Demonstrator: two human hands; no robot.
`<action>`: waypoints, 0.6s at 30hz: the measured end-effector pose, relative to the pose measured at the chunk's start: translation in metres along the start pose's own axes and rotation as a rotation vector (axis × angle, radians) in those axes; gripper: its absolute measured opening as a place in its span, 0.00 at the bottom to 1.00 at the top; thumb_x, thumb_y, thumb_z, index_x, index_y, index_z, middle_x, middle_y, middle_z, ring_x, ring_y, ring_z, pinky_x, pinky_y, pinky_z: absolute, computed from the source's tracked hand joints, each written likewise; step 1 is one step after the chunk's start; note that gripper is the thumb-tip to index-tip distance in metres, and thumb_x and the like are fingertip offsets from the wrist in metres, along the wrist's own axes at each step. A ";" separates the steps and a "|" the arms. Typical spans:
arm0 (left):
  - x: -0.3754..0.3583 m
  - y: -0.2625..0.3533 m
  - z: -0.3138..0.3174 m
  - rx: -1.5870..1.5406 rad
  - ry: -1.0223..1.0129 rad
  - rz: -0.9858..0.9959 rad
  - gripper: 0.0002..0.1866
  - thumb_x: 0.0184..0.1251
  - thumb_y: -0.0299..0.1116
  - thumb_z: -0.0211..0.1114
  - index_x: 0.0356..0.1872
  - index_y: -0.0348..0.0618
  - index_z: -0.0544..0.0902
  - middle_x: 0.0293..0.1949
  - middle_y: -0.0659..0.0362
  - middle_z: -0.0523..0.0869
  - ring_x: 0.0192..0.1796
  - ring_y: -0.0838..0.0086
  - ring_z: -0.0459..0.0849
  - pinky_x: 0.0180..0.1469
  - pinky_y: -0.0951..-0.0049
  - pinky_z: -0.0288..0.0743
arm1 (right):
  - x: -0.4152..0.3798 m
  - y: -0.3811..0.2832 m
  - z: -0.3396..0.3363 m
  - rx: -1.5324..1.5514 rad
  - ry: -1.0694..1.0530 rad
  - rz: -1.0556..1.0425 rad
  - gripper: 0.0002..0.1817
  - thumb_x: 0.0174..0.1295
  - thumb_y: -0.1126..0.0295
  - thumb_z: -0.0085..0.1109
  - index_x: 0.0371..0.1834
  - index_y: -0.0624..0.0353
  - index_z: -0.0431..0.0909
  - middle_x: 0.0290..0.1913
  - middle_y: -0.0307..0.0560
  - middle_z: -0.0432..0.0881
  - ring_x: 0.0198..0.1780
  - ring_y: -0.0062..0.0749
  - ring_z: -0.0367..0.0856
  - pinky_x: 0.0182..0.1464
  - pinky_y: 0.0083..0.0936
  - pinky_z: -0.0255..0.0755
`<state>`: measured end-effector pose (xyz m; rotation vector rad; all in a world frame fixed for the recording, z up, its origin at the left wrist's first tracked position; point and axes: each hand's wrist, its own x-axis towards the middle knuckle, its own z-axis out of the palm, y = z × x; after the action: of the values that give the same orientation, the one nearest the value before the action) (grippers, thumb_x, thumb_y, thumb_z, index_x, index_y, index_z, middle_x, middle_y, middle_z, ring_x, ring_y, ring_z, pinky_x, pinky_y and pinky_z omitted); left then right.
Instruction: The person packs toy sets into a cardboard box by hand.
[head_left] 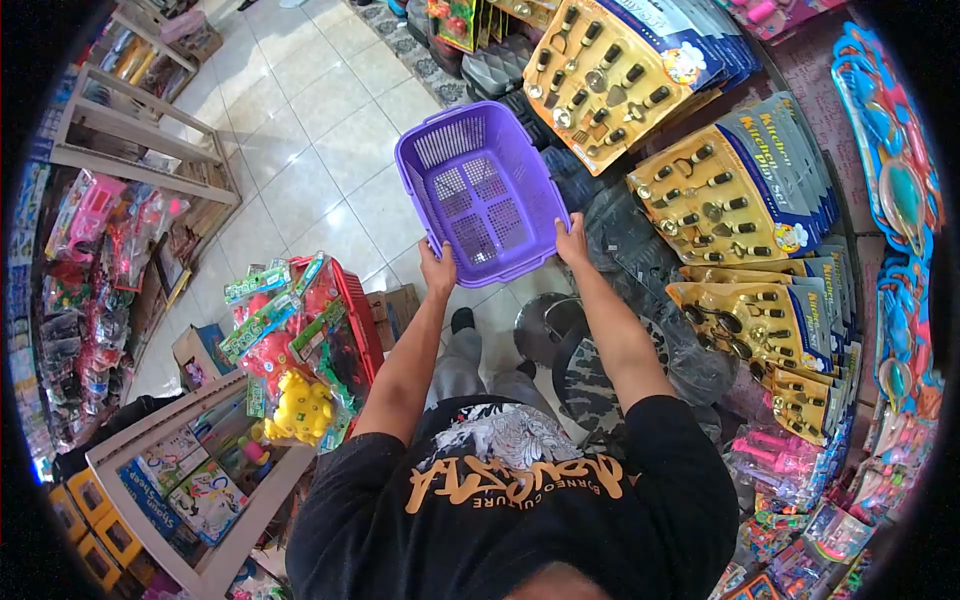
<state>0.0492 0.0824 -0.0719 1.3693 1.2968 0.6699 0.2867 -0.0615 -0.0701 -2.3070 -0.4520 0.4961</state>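
A purple plastic basket (482, 262) with slotted walls and a perforated bottom is held out in front of my body, above the tiled floor. Nothing lies inside it. My left hand (438, 268) grips its near left corner, fingers wrapped round the rim. At the near right corner, my right hand (571, 240) is closed on the rim in the same way. The basket tilts so that its inside faces me.
Carded kitchen play sets (700, 195) hang in rows on the right. A red basket (362, 315) with bagged toys stands at left, beside a glass-topped case (215, 480). A stool with a patterned cover (610, 375) is near my legs. Tiled floor (310, 130) stretches ahead.
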 end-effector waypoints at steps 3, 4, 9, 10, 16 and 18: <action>0.012 -0.028 0.006 -0.192 -0.161 0.012 0.24 0.64 0.38 0.60 0.55 0.38 0.62 0.39 0.48 0.82 0.41 0.67 0.82 0.46 0.68 0.72 | 0.003 0.012 0.001 0.009 0.032 0.003 0.19 0.61 0.58 0.54 0.47 0.60 0.66 0.40 0.54 0.77 0.42 0.44 0.76 0.49 0.35 0.67; 0.013 -0.033 0.006 -0.187 -0.162 0.004 0.24 0.64 0.38 0.60 0.55 0.38 0.62 0.39 0.48 0.82 0.41 0.67 0.82 0.46 0.68 0.72 | -0.002 0.013 0.002 0.019 0.042 0.027 0.19 0.61 0.57 0.55 0.46 0.60 0.67 0.38 0.52 0.77 0.40 0.41 0.77 0.47 0.33 0.68; 0.012 -0.031 0.003 -0.277 -0.236 -0.038 0.29 0.63 0.40 0.63 0.57 0.39 0.58 0.45 0.51 0.79 0.46 0.68 0.78 0.47 0.70 0.72 | 0.000 0.020 0.003 0.113 0.029 0.023 0.22 0.60 0.55 0.58 0.47 0.61 0.68 0.36 0.45 0.78 0.38 0.29 0.76 0.43 0.26 0.69; 0.011 -0.025 0.002 -0.278 -0.241 -0.035 0.29 0.63 0.40 0.63 0.57 0.39 0.58 0.45 0.51 0.79 0.46 0.68 0.78 0.47 0.70 0.72 | -0.001 0.019 0.002 0.194 0.016 0.056 0.24 0.60 0.53 0.57 0.49 0.62 0.68 0.40 0.48 0.78 0.41 0.33 0.77 0.46 0.28 0.69; -0.009 -0.024 -0.011 -0.377 -0.184 -0.442 0.35 0.65 0.63 0.45 0.64 0.49 0.57 0.61 0.53 0.64 0.57 0.61 0.69 0.52 0.54 0.68 | -0.033 0.032 0.001 0.631 0.109 0.337 0.28 0.64 0.44 0.46 0.50 0.59 0.67 0.41 0.47 0.77 0.42 0.34 0.77 0.40 0.32 0.73; -0.019 -0.043 -0.020 -0.398 -0.182 -0.506 0.37 0.64 0.66 0.42 0.64 0.48 0.58 0.62 0.53 0.64 0.58 0.59 0.68 0.52 0.51 0.67 | -0.066 0.036 0.004 0.732 0.113 0.431 0.29 0.64 0.41 0.41 0.50 0.58 0.67 0.43 0.49 0.77 0.45 0.37 0.77 0.38 0.34 0.75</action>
<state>0.0123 0.0632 -0.1015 0.7201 1.2170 0.4106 0.2337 -0.1140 -0.0843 -1.6900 0.2663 0.6080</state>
